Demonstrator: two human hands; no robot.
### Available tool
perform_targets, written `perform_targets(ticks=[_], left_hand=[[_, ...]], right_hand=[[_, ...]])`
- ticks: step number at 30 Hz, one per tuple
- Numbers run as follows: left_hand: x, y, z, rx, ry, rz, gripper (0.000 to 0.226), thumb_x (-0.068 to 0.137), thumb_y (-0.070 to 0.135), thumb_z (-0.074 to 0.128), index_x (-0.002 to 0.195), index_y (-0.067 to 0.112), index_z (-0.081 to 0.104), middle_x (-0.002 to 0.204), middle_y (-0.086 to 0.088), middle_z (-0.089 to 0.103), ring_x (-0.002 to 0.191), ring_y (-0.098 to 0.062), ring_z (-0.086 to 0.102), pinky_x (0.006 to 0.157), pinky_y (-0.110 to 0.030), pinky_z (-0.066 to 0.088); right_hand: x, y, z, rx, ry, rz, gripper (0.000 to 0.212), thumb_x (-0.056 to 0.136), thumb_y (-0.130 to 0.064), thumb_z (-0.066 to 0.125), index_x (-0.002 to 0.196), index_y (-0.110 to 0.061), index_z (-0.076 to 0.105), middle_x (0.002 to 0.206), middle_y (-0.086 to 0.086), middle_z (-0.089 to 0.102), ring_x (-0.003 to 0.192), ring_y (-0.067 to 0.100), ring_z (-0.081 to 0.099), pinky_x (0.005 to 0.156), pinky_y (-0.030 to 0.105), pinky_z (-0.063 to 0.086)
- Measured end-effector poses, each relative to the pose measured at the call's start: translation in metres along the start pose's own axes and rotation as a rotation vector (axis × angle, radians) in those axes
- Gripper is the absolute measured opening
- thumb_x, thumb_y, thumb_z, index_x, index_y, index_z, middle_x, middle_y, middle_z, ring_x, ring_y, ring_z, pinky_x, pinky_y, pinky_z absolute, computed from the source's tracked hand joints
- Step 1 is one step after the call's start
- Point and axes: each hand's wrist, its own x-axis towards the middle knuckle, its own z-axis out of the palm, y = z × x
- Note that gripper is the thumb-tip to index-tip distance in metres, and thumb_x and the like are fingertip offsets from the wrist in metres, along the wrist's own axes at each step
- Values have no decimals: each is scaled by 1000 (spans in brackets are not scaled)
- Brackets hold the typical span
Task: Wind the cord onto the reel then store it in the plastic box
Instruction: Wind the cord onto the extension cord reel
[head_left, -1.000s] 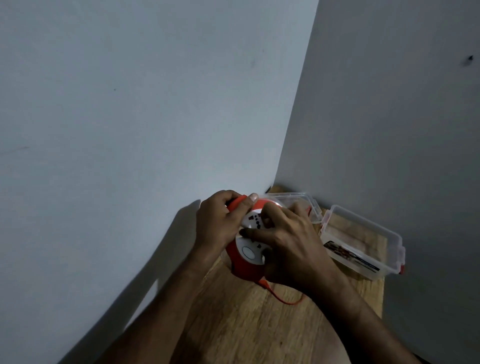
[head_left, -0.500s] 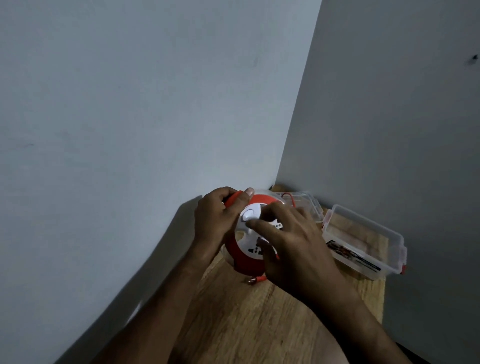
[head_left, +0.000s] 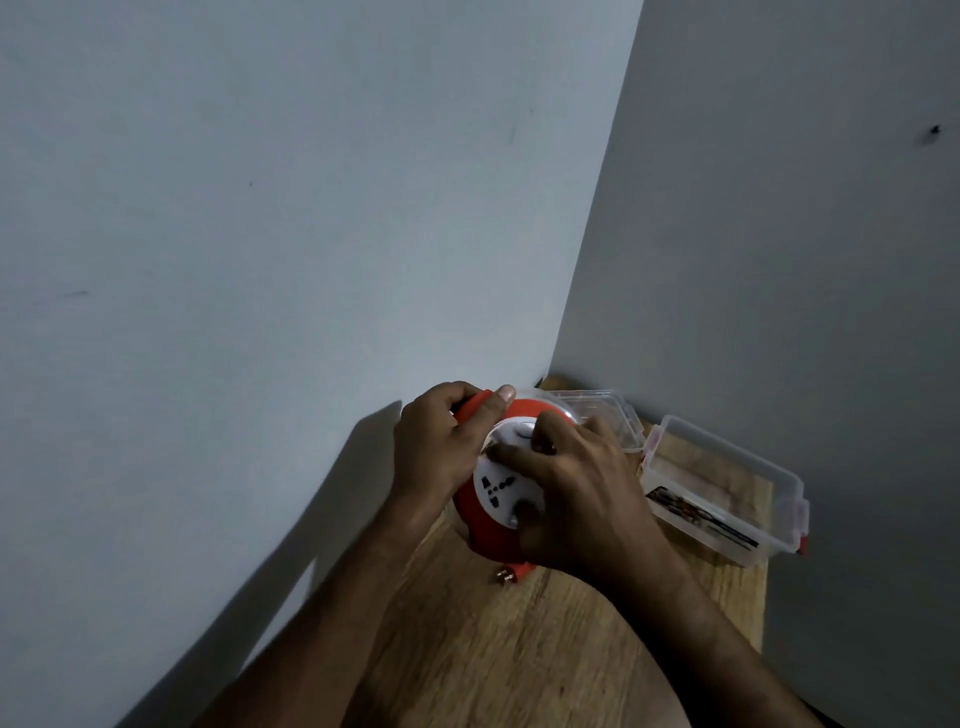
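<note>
A round red reel (head_left: 480, 530) with a white socket face (head_left: 498, 491) is held upright over the wooden table (head_left: 498, 654). My left hand (head_left: 441, 447) grips its red handle at the top, thumb along the rim. My right hand (head_left: 582, 493) lies over the white face with fingers curled on it, thumb low on the disc. The red plug (head_left: 511, 573) with metal pins sticks out at the reel's bottom edge; no loose cord shows. The clear plastic box (head_left: 727, 488) with red clips stands open to the right.
The box's clear lid (head_left: 605, 415) lies behind the reel in the corner. Grey walls close in on the left and at the back right. The table's right edge runs just past the box.
The loose red cord that trailed on the table has been drawn in; only the plug now hangs at the reel. The white face has turned under my right hand.
</note>
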Motion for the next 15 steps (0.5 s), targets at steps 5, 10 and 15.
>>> perform_targets(ticks=[5, 10, 15], left_hand=[[-2, 5, 1, 7, 1, -20, 40, 90, 66, 65, 86, 27, 76, 78, 15, 76, 75, -4, 73, 77, -37, 65], [-8, 1, 0, -6, 6, -59, 39, 92, 60, 66, 88, 23, 77, 78, 11, 76, 75, -7, 73, 77, -40, 66], [-1, 1, -7, -31, 1, -64, 38, 93, 58, 67, 89, 22, 78, 78, 6, 77, 72, -11, 75, 75, -45, 66]], right_hand=[[5, -19, 3, 61, -4, 307, 62, 71, -56, 68, 123, -21, 68, 98, 1, 76, 84, 22, 72, 78, 39, 58], [0, -25, -2, -18, -38, 270, 65, 81, -62, 66, 132, -23, 59, 108, -1, 74, 91, 19, 71, 80, 35, 56], [-10, -12, -11, 18, -36, -45, 57, 69, -33, 86, 122, -25, 65, 124, 4, 62, 116, 25, 57, 94, 47, 52]])
